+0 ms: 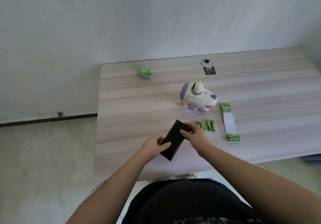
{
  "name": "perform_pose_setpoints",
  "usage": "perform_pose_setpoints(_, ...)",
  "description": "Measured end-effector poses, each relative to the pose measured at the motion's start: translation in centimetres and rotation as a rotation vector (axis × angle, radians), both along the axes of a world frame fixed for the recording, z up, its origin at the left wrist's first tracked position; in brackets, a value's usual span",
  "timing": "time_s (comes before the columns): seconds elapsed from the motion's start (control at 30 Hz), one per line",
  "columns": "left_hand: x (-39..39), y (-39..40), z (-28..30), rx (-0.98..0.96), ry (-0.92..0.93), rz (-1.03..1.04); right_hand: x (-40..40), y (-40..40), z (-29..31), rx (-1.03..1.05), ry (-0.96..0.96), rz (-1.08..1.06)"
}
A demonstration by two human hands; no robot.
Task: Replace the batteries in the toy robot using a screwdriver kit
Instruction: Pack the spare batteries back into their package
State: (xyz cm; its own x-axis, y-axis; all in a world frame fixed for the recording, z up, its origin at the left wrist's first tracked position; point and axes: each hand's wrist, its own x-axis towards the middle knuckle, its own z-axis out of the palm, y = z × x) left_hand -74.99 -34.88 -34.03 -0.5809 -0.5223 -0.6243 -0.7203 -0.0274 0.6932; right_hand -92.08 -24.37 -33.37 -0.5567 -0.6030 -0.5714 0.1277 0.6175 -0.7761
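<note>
A black rectangular screwdriver kit case point(174, 139) is held slanted just above the near part of the table. My left hand point(153, 146) grips its near end with the thumb across the top. My right hand point(194, 134) grips its far end, fingers curled over the edge. The white and purple toy robot point(198, 97) lies on the table beyond my hands. Several loose green batteries point(206, 126) lie just right of my right hand. An opened battery pack point(230, 122) with two batteries left at its near end lies further right.
The wooden table point(139, 105) stands against a pale wall. A green round packet point(144, 72) lies at the far left of the table. A cable grommet with a black label point(208, 66) sits at the far edge. Tiled floor lies to the left.
</note>
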Motion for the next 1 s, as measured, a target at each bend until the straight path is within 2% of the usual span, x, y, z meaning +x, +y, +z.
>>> perform_pose_setpoints(0.23, -3.6, 0.1, -0.7, -0.048, 0.088, 0.011, -1.1, 0.0, 0.9, 0.079, 0.082, -0.132)
perform_pose_setpoints(0.43, -3.9, -0.2, -2.3, -0.148, 0.035, 0.103, -3.1, 2.7, 0.2, 0.189, 0.182, -0.327)
perform_pose_setpoints(0.6, -3.8, -0.5, -2.3, -0.278, -0.009, 0.064, -5.6, 4.2, 0.3, 0.347, 0.450, -0.213)
perform_pose_setpoints(0.77, -3.8, -0.5, -2.9, -0.571, -0.180, -0.104, -7.6, 4.5, -0.4, 0.485, 0.637, 0.139)
perform_pose_setpoints(0.87, -3.8, -0.3, -3.1, -0.674, -0.219, -0.148, -8.6, 4.6, -0.7, 0.515, 0.627, 0.181)
perform_pose_setpoints(1.0, -4.2, 1.0, -2.7, -0.731, -0.240, -0.037, -9.7, 4.7, -1.2, 0.502, 0.518, 0.141)
